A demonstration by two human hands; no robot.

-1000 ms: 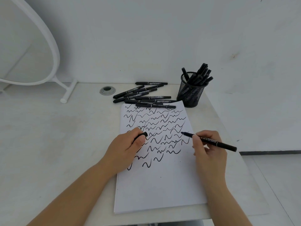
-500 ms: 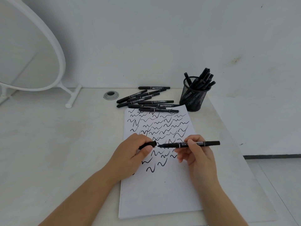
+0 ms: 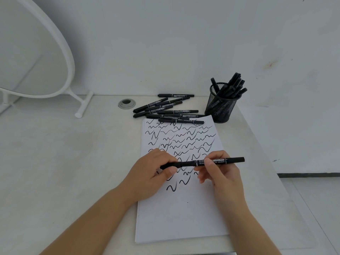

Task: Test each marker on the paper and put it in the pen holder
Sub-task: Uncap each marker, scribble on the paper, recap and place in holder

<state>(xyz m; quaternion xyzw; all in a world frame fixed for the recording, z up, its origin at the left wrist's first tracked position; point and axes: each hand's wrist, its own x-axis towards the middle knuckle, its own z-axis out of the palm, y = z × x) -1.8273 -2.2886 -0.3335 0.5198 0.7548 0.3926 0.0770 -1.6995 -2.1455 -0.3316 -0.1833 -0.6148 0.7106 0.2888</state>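
At the far left a round white-framed mirror (image 3: 35, 52) leans on its stand against the wall, and a grey cable grommet (image 3: 127, 103) sits in the white table (image 3: 55, 153) just beyond it. Two bare forearms reach in from the near edge over a single sheet of paper (image 3: 180, 218), its upper half covered in rows of black squiggles. The left hand (image 3: 152, 173) rests on the sheet with fingers curled, thumb and fingers pinching the capped left end of one black marker (image 3: 187, 163). The right hand (image 3: 219, 173) grips the same marker farther along its barrel between thumb and forefinger, the other fingers folded loosely beneath; the marker lies level, just above the paper, its right end jutting past the hand. Beyond the top edge of the sheet lies a loose heap of spare markers (image 3: 169, 111), about ten in number, though the overlap prevents an exact count; the nearest one lies across the paper's top edge. To the right stands one black mesh pen holder (image 3: 220, 109), upright near the table's back corner, holding a cluster of markers too tightly bunched to count.
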